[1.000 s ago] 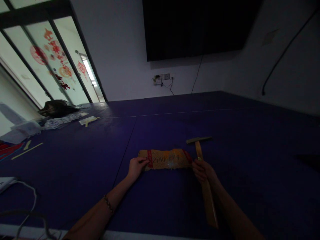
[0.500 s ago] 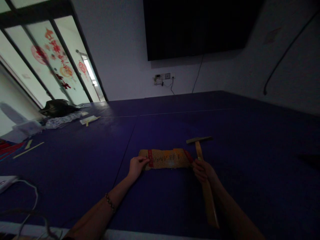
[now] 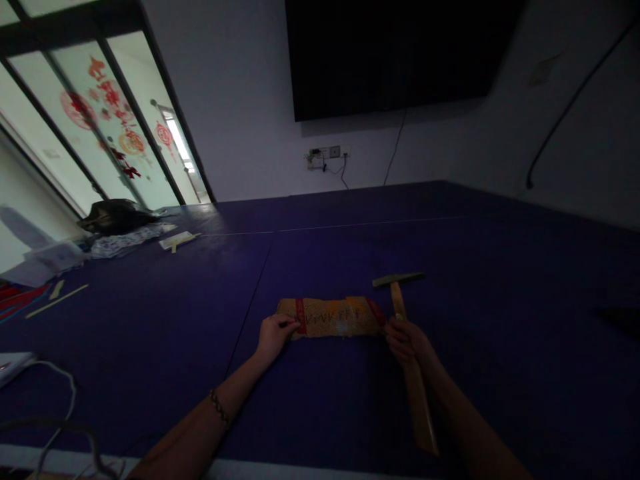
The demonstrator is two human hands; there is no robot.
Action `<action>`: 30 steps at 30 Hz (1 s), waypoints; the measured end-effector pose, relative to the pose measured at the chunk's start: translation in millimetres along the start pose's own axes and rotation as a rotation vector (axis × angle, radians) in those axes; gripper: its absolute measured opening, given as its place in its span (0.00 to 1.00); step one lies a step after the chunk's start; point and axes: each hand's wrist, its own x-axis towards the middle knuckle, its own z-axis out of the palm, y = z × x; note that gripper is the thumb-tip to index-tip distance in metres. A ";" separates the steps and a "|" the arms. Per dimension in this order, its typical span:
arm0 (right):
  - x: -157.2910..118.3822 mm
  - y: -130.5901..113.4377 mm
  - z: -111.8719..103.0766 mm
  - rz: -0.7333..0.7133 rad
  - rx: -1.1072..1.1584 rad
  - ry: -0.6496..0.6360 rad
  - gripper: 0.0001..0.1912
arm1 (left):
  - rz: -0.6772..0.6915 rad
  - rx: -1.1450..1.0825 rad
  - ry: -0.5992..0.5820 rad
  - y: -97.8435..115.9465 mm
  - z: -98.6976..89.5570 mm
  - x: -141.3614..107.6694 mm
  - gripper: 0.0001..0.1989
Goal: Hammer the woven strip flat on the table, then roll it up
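Observation:
A flat brown strip, perhaps cardboard, with red bands near both ends and an orange patch, lies in front of me. Across it runs a row of thin dark marks; whether they are drawn or stand up is unclear. My left hand rests on its left end, thumb and finger pinched together at the red band. What they pinch, if anything, is too small to make out. My right hand is closed around the wooden handle of a hammer, its metal head pointing away from me. The right fingertips touch the strip's right end.
The strip lies on a wide dark blue surface. At left are a black bag, a clear plastic box, a white packet, yellow sticks and a white cable. A black screen hangs on the wall.

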 end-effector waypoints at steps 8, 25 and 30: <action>0.9 1.9 -4.0 0.015 0.000 -0.001 0.21 | 0.027 -0.004 0.002 -4.4 1.0 -0.3 0.07; 1.1 -2.4 4.0 0.077 -0.038 0.041 0.24 | 0.031 0.072 0.052 -3.4 1.1 -1.2 0.09; -0.3 -3.3 9.4 0.073 -0.057 0.084 0.24 | 0.051 0.093 0.056 -1.0 1.8 0.5 0.07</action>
